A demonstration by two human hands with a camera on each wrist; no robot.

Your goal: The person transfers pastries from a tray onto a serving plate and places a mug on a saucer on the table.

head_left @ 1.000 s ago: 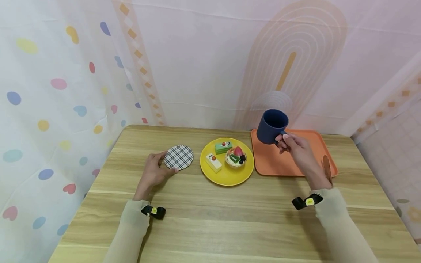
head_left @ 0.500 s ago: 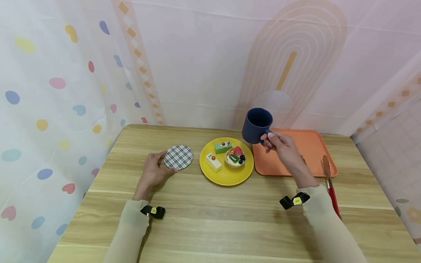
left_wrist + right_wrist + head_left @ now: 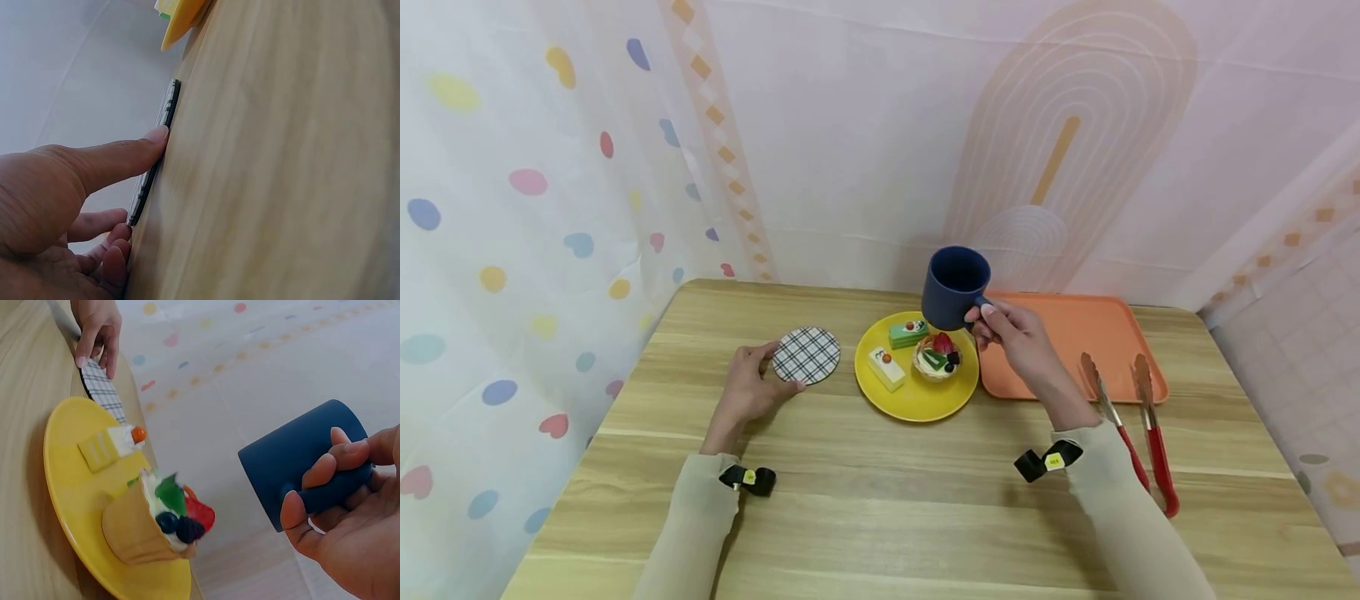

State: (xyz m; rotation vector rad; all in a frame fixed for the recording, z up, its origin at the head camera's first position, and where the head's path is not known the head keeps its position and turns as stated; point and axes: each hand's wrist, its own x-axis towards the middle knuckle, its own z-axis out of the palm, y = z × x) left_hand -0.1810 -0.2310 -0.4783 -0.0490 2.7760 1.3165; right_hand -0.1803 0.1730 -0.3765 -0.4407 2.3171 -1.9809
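Note:
My right hand (image 3: 1017,340) grips a dark blue mug (image 3: 944,302) by its handle, holding it in the air over the back right of a yellow plate (image 3: 917,405). The mug's mouth faces up in the head view, and its inside looks dark. To the left, my left hand (image 3: 751,388) holds a round plaid coaster (image 3: 807,356) by its edge, thumb on the near side and fingers on the left. The left wrist view shows the coaster (image 3: 152,164) low against the table, the thumb pressing its rim.
On the plate sit a green cake slice (image 3: 907,335), a pale yellow cake slice (image 3: 886,372) and a fruit tart (image 3: 934,363). An orange tray (image 3: 1078,325) lies at the back right. Red-handled tongs (image 3: 1159,454) rest across its front edge. A curtain (image 3: 850,150) hangs behind the table.
My right hand has carried the mug leftward from above the tray to above the plate, uncovering the tongs. The left hand and coaster have stayed in place.

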